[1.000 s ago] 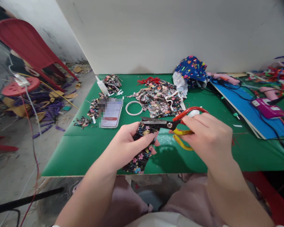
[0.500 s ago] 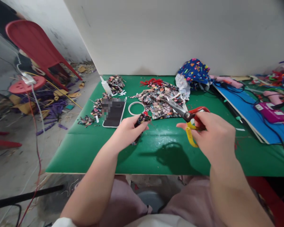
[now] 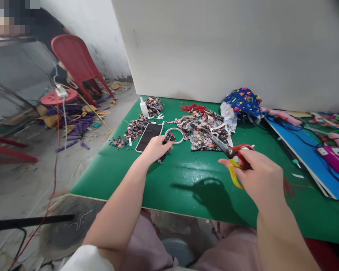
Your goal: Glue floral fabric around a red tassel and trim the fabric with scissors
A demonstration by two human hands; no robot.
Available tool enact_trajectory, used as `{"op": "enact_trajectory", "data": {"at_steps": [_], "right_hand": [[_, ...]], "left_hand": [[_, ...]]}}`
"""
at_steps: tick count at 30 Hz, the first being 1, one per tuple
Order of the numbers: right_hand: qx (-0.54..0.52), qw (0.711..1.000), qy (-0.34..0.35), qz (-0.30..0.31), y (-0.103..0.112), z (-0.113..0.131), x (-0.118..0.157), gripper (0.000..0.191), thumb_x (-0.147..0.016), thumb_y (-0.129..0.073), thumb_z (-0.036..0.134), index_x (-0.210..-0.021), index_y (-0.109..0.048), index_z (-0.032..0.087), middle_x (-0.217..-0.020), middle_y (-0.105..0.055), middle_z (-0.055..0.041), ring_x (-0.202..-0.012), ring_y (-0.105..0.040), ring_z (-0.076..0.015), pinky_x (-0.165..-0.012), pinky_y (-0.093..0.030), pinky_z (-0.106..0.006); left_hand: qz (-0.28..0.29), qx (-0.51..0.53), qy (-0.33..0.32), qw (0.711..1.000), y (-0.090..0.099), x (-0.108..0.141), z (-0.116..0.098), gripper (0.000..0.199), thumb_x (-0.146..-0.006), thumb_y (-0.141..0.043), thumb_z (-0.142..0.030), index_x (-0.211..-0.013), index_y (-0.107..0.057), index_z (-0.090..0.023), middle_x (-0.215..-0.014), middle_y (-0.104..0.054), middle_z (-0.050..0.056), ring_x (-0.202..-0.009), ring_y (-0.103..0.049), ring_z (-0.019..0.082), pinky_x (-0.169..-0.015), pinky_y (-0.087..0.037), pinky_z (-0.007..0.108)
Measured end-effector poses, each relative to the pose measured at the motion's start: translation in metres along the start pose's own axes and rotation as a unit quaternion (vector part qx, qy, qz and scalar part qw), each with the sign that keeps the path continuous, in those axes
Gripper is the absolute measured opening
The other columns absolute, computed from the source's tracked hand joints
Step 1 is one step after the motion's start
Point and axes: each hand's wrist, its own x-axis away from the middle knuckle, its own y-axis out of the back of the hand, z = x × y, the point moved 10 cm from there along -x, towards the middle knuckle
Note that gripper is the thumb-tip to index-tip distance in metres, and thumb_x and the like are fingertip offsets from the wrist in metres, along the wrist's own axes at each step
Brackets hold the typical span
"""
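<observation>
My left hand (image 3: 155,147) is closed on a small scrap of dark floral fabric (image 3: 168,139) with a red bit at its top. This hand is over the near right corner of a phone (image 3: 149,137), beside a thin white ring (image 3: 181,139). Scissors (image 3: 229,152) with one red and one yellow handle are gripped in my right hand (image 3: 261,169), its thumb stretched out. Their blades point at a heap of floral fabric (image 3: 199,131) and look closed or nearly so. Red threads (image 3: 193,108) lie on the heap's far side.
A white nozzle bottle (image 3: 144,108) stands among floral scraps (image 3: 135,127) at the left. Blue patterned cloth (image 3: 241,103), a blue folder (image 3: 307,150), pink glue guns (image 3: 285,116) and cables lie right. Beyond the table are a red chair (image 3: 73,60) and a person.
My view has turned left, so the table things sit farther right. My left hand, still holding the fabric scrap, has shifted left relative to the ring. The scissors remain in my right hand.
</observation>
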Motion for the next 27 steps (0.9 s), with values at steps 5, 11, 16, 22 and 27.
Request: {"op": "enact_trajectory", "data": {"at_steps": [5, 11, 16, 22, 27], "right_hand": [[-0.003, 1.0, -0.007, -0.003, 0.0, -0.003, 0.001, 0.036, -0.074, -0.066, 0.048, -0.064, -0.045, 0.02, -0.053, -0.042, 0.0047, -0.052, -0.04, -0.01, -0.051, -0.031, -0.023], [-0.017, 1.0, -0.015, 0.0, -0.002, -0.006, 0.005, 0.035, -0.075, -0.065, 0.047, -0.067, -0.045, 0.02, -0.056, -0.043, 0.0042, -0.053, -0.042, -0.01, -0.053, -0.032, -0.023], [-0.055, 0.997, -0.053, 0.012, -0.008, -0.012, 0.007, 0.035, -0.074, -0.066, 0.046, -0.067, -0.043, 0.021, -0.058, -0.043, 0.0044, -0.054, -0.041, -0.0101, -0.055, -0.033, -0.024], [-0.223, 0.953, -0.195, 0.056, -0.034, -0.042, 0.019, 0.041, -0.062, -0.072, 0.052, -0.082, -0.051, 0.023, -0.07, -0.05, 0.0017, -0.062, -0.05, -0.0146, -0.057, -0.041, -0.028], [-0.48, 0.824, -0.292, 0.071, -0.08, -0.027, 0.038, 0.037, -0.068, -0.07, 0.045, -0.089, -0.048, 0.024, -0.078, -0.057, 0.0, -0.073, -0.059, -0.0171, -0.067, -0.05, -0.032]], "left_hand": [[-0.017, 0.004, 0.01, 1.0, 0.002, -0.004, 0.005, 0.027, -0.085, -0.052, -0.037, -0.073, -0.063, -0.015, -0.069, -0.064, 0.002, -0.061, -0.056, 0.013, -0.063, -0.044, 0.028], [-0.038, 0.039, 0.012, 0.998, 0.007, -0.001, 0.002, 0.023, -0.085, -0.056, -0.034, -0.076, -0.06, -0.014, -0.069, -0.059, -0.001, -0.064, -0.056, 0.013, -0.065, -0.047, 0.03], [-0.082, 0.157, -0.009, 0.984, 0.017, 0.009, -0.016, 0.017, -0.079, -0.056, -0.029, -0.067, -0.058, -0.017, -0.062, -0.06, -0.001, -0.058, -0.053, 0.012, -0.057, -0.04, 0.025], [0.002, 0.361, -0.032, 0.932, -0.021, 0.03, -0.057, 0.029, -0.08, -0.054, -0.042, -0.073, -0.059, -0.015, -0.069, -0.066, 0.002, -0.053, -0.06, 0.012, -0.051, -0.046, 0.023], [0.037, 0.475, -0.046, 0.878, -0.051, 0.044, -0.079, 0.036, -0.084, -0.049, -0.047, -0.08, -0.064, -0.014, -0.075, -0.068, 0.004, -0.066, -0.064, 0.015, -0.061, -0.052, 0.026]]}}
